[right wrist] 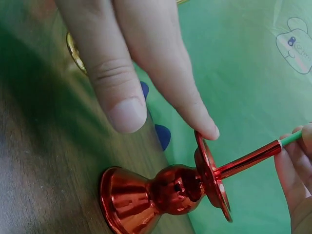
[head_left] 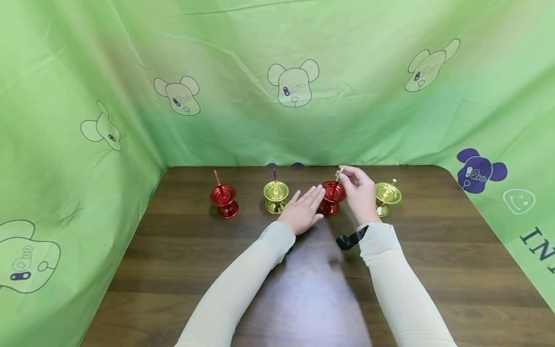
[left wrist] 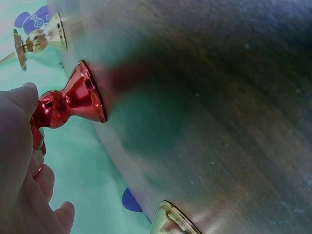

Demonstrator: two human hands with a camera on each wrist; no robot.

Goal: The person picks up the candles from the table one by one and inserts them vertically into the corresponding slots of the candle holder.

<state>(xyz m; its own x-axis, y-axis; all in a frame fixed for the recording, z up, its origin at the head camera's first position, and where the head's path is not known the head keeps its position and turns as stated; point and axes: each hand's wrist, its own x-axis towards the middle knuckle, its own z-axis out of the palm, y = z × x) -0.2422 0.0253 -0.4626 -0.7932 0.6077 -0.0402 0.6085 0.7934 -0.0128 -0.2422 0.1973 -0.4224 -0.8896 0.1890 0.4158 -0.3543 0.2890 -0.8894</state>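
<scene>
A red metal candle holder [head_left: 330, 208] with a footed base, dish and upright tube stands right of the table's middle. My left hand [head_left: 302, 212] reaches to it with straight fingers, and one fingertip touches the dish rim in the right wrist view. My right hand [head_left: 360, 190] pinches a thin green candle [right wrist: 291, 138] at the top of the red tube [right wrist: 249, 160]. The candle's lower end meets the tube's mouth; most of the rest is hidden by fingers. To the right of that hand stands a gold candle holder [head_left: 388, 193] with a bare tube.
Farther left, a gold candle holder [head_left: 276, 205] bears a purple candle [head_left: 275, 174], and another red candle holder [head_left: 228, 209] bears a red candle [head_left: 217, 177]. All stand in a row on the brown wooden table [head_left: 173, 270]. Green printed cloth [head_left: 234, 120] hangs behind and at the sides.
</scene>
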